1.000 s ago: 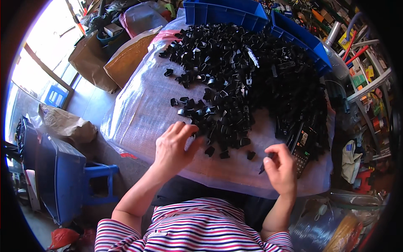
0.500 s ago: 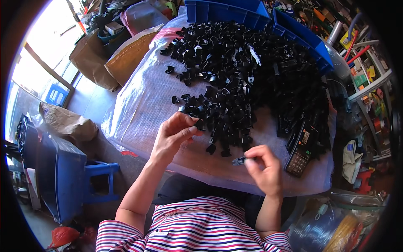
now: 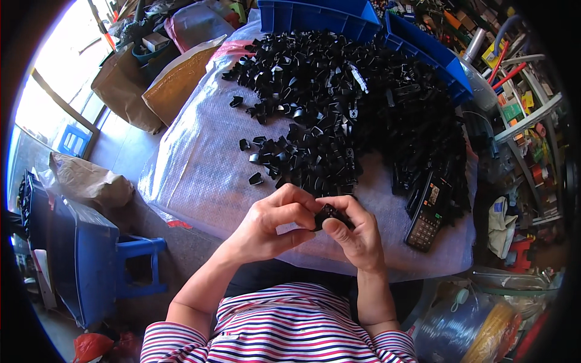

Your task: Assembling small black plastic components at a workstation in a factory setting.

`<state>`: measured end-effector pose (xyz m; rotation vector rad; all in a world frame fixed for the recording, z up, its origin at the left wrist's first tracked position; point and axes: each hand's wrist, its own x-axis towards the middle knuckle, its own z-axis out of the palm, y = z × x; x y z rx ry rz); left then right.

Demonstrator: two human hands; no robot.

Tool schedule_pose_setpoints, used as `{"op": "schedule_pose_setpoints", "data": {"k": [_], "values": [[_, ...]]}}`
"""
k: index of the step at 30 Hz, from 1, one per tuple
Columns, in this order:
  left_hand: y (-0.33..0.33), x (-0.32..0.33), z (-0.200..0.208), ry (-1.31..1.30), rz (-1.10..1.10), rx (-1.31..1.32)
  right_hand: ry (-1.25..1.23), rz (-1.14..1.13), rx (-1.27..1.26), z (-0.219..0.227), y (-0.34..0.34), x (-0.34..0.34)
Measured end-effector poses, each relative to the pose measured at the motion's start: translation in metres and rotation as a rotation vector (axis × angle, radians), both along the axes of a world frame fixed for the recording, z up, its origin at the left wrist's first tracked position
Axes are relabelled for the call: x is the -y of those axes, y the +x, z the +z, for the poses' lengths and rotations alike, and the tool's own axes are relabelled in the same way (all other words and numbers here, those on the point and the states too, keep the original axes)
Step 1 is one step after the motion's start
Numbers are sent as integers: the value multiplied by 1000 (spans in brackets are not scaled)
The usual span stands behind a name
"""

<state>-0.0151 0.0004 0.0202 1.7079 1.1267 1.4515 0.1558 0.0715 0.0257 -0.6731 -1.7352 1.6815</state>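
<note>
Close above the near edge of the white woven sheet, my two hands meet at a small black plastic part (image 3: 330,214). My right hand (image 3: 358,236) is closed on it between thumb and fingers. From the other side, the fingertips of my left hand (image 3: 275,221) pinch at the same part; whether a second piece sits there is hidden by the fingers. Just beyond lies a large heap of small black clip-like pieces (image 3: 315,145), some showing shiny metal. Longer black pieces (image 3: 417,133) are piled on its right.
A black calculator-like device (image 3: 427,219) lies on the woven sheet (image 3: 187,163) at the right. Blue bins (image 3: 321,17) stand behind the heap. A blue stool (image 3: 139,263) is at the left, a bag of coiled clear and yellow material (image 3: 466,327) at the lower right.
My hands, apart before with a small black piece in the left and a dark piece with a pale end in the right, have come together. The view has shifted slightly.
</note>
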Motion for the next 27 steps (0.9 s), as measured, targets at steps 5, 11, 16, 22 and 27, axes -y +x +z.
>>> {"op": "schedule_pose_setpoints", "data": {"k": [5, 11, 16, 22, 27], "values": [[-5, 2, -4, 13, 5, -156, 73, 70, 119, -6, 8, -1], [24, 1, -16, -488, -84, 1015, 823, -294, 52, -20, -13, 16], [17, -4, -26, -551, -85, 1205, 345, -255, 4, -18, 1, 24], [18, -8, -22, -537, 17, 1098, 558, -243, 167, -8, 8, 23], [23, -7, -23, -477, 103, 952, 447, -179, 291, -5, 11, 24]]}}
